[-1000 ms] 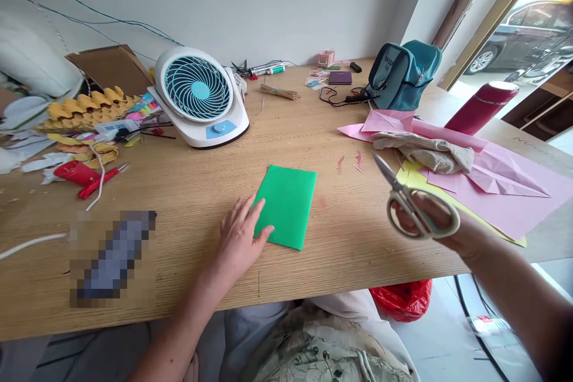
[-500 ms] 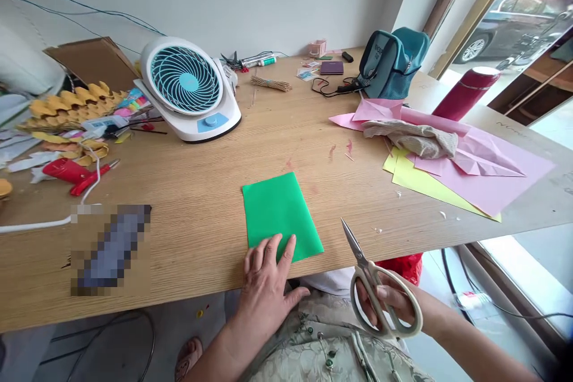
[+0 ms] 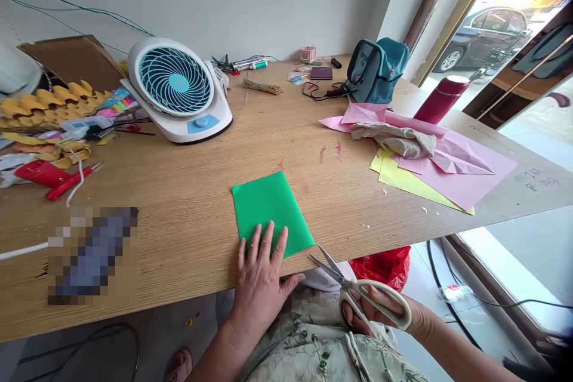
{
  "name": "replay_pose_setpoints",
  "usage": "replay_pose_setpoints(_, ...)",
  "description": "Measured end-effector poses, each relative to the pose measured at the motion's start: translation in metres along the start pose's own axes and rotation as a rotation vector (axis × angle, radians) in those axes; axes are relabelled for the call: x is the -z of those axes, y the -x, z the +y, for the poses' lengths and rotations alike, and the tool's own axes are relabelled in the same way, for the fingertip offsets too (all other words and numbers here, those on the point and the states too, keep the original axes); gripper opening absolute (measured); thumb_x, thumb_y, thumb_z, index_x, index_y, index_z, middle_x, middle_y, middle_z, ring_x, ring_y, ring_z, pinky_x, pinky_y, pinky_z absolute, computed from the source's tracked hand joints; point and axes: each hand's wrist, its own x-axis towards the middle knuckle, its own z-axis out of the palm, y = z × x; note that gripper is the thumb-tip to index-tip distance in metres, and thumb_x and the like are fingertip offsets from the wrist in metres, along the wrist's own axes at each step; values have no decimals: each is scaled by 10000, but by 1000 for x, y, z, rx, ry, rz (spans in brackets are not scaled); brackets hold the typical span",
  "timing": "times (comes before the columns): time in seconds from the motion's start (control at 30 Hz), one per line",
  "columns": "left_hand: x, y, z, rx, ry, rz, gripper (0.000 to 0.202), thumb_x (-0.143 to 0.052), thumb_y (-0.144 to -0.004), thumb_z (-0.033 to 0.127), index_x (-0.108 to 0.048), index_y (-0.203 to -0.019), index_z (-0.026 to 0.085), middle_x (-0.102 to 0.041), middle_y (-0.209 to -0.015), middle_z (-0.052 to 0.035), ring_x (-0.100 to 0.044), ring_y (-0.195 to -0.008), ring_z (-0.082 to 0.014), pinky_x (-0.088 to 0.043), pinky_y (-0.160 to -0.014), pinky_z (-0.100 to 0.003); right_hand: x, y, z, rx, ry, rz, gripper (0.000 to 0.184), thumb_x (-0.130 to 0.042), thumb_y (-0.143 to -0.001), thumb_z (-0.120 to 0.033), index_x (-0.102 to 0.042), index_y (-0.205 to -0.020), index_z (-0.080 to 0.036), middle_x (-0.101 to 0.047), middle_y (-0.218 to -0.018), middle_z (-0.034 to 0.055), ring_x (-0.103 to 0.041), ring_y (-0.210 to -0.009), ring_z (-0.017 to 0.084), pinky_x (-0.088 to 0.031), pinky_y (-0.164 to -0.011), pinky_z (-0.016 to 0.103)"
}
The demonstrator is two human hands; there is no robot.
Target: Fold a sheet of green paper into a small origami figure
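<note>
A green sheet of paper (image 3: 271,206) lies flat near the table's front edge. My left hand (image 3: 262,274) rests on its lower part, fingers spread and pressing down, with the thumb out over the edge. My right hand (image 3: 376,307) grips the cream-handled scissors (image 3: 344,280), fingers through the loops, just beyond the table's front edge. The scissor blades are parted and point up and left, with one tip close to the green sheet's lower right corner.
A white fan (image 3: 176,92) stands at the back left, beside scattered paper scraps and a red glue gun (image 3: 58,179). Pink paper (image 3: 474,182), yellow paper (image 3: 416,185), a grey cloth (image 3: 398,138), a red flask (image 3: 443,98) and a teal bag (image 3: 376,71) are on the right.
The scissors have swung left toward the green sheet and their blades have parted. My left hand stays on the paper. The whole view has shifted slightly.
</note>
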Motion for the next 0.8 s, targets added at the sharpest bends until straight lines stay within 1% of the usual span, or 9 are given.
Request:
replay_pose_setpoints(0.1,2,2,1,2,27,-11,832,-517,-926,698,-366,-1597,230,-386,-1640,-146,-375,-1474,-416,-275,-1178,-656,-5,-6,5,20,-54,31,738,-356,-901,-818,-742,-1003,-197,-560,-603,31,-437,-501,150,-318,-530,310)
replay_pose_setpoints(0.2,3,5,3,-14,54,-6,796,-473,-955,680,-370,-1595,218,-425,-1619,-140,-388,-1465,-406,-266,-1184,-649,-13,-9,7,36,-93,64,744,-350,-880,-835,-740,-1007,-213,-543,-584,24,-415,-495,148,-293,-529,302)
replay_pose_setpoints(0.33,5,8,7,-2,71,-6,762,-514,-956,643,-406,-1579,217,-452,-1603,-136,-406,-1447,-403,-295,-1169,-627,-20,-7,7,42,-139,91,741,-339,-884,-826,-737,-1017,-215,-516,-575,16,-410,-522,146,-318,-590,300)
replay_pose_setpoints(0.43,11,9,10,20,115,-1,727,-517,-954,643,-464,-1544,221,-517,-1548,-144,-452,-1403,-393,-328,-1145,-613,-23,-5,10,33,-189,106,765,-306,-863,-854,-728,-981,-227,-488,-565,12,-387,-506,146,-302,-574,293)
replay_pose_setpoints(0.53,21,4,14,34,172,5,694,-444,-960,690,-577,-1440,207,-610,-1432,-159,-516,-1332,-386,-320,-1142,-637,-27,-5,17,42,-253,145,777,-266,-832,-884,-709,-947,-255,-454,-551,1,-350,-485,141,-289,-552,287)
replay_pose_setpoints(0.63,29,-14,22,56,188,-4,660,-360,-998,666,-678,-1250,145,-676,-1265,-187,-588,-1247,-362,-347,-1140,-628,-31,-8,25,53,-298,183,785,-250,-814,-899,-703,-914,-266,-427,-535,-8,-323,-462,132,-283,-529,281)
replay_pose_setpoints(0.7,28,-32,28,68,186,13,636,-330,-1030,604,-652,-1288,120,-647,-1323,-203,-555,-1321,-357,-380,-1145,-580,-34,-12,29,59,-315,208,782,-258,-798,-915,-697,-879,-272,-413,-522,-13,-304,-439,129,-268,-500,277)
replay_pose_setpoints(0.77,20,-48,33,68,160,49,694,-376,-1018,605,-507,-1480,105,-477,-1551,-226,-393,-1478,-395,-347,-1181,-582,-37,-15,31,69,-327,234,760,-276,-786,-924,-676,-834,-280,-397,-508,-18,-282,-422,125,-251,-477,273)
replay_pose_setpoints(0.8,14,-54,35,90,143,36,726,-393,-1014,602,-419,-1549,112,-386,-1622,-218,-336,-1512,-406,-325,-1194,-595,-38,-17,32,75,-332,245,749,-282,-784,-926,-664,-819,-282,-392,-505,-19,-273,-418,122,-245,-472,270)
